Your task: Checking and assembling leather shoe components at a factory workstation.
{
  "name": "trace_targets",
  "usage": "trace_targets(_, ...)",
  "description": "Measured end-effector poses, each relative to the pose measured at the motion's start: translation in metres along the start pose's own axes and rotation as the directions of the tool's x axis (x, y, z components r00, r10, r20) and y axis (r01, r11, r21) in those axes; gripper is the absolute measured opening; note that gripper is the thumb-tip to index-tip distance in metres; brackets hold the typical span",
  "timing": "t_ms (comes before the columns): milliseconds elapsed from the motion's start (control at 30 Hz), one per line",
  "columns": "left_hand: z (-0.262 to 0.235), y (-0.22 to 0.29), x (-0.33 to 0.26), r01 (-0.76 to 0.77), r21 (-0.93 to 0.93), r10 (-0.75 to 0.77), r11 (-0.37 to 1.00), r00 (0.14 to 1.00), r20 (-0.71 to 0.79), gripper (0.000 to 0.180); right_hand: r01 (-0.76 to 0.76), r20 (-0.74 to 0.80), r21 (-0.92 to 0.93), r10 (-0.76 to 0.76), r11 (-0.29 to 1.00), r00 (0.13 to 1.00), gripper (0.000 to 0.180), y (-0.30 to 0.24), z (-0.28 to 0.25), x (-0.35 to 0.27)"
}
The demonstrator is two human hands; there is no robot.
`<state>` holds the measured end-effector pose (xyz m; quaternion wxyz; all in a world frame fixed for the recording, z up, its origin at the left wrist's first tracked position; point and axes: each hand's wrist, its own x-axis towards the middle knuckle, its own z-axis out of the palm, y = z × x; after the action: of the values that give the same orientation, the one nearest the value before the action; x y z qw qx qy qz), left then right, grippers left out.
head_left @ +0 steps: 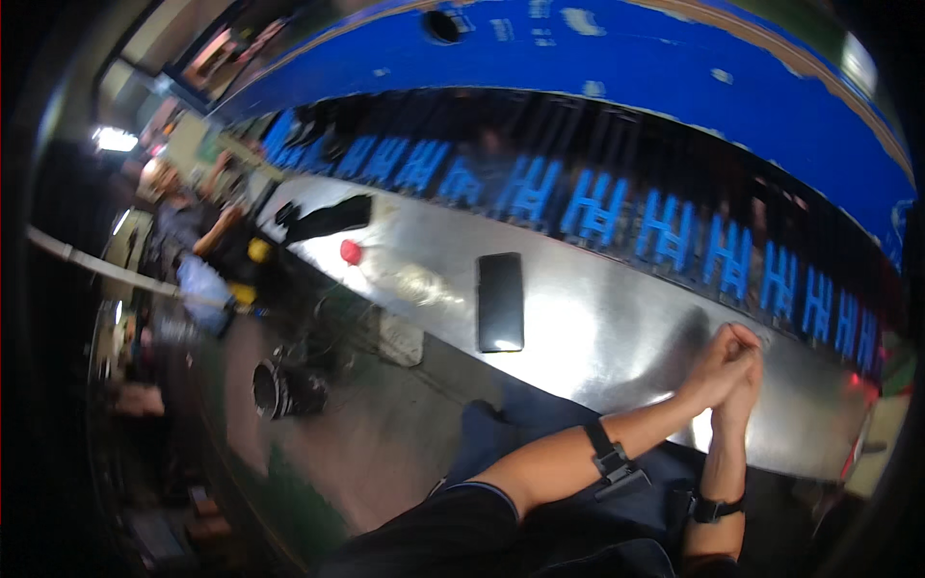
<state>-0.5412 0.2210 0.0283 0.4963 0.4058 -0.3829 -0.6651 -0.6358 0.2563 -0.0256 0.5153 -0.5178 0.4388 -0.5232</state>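
My left hand [713,374] and my right hand [740,393] are drawn together over the right part of a shiny metal table [568,332]. Their fingers are bent and pressed against each other at the tips. Whatever lies between them, if anything, is hidden or too small to make out. Away to their left, a black phone-like slab [500,302] rests flat on the metal. Beyond it sit a red round cap-like thing [350,252], a clear, blurred plastic-looking thing [422,286] and a crumpled black cloth or glove [332,219].
Along the table's far side runs a row of blue fork-shaped parts [597,207] beneath a blue machine panel [655,63]. A dark bucket-like container [287,388] stands on the floor at lower left. Another person [188,226] is at the far left.
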Motion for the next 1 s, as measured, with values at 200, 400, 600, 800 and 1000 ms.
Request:
trace_targets(200, -0.027, 0.020, -0.001, -0.040, -0.030, 0.040, 0.999, 0.999, -0.028, 0.019, -0.135, -0.192, 0.064, 0.145, 0.989, 0.971, 0.024, -0.030, 0.068, 0.024)
trace_targets(400, -0.042, 0.031, -0.006, 0.121, -0.187, -0.115, 0.975, 0.992, 0.044, 0.013, -0.148, -0.279, 0.087, 0.166, 0.985, 0.946, 0.025, -0.067, 0.083, 0.032)
trace_targets(600, -0.036, 0.024, -0.008, 0.180, -0.220, -0.167, 0.959, 0.983, 0.077, 0.013, -0.189, -0.301, -0.044, 0.167, 0.981, 0.939, 0.024, -0.076, 0.073, 0.029)
trace_targets(800, -0.040, 0.010, -0.005, 0.015, -0.221, -0.021, 0.975, 0.999, -0.026, 0.016, -0.181, -0.282, -0.015, 0.170, 0.983, 0.944, 0.023, -0.074, 0.075, 0.027)
trace_targets(1000, -0.036, 0.004, -0.005, 0.001, -0.267, -0.020, 0.964, 0.998, -0.067, 0.016, -0.238, -0.278, 0.017, 0.234, 0.971, 0.932, 0.022, -0.076, 0.073, 0.027)
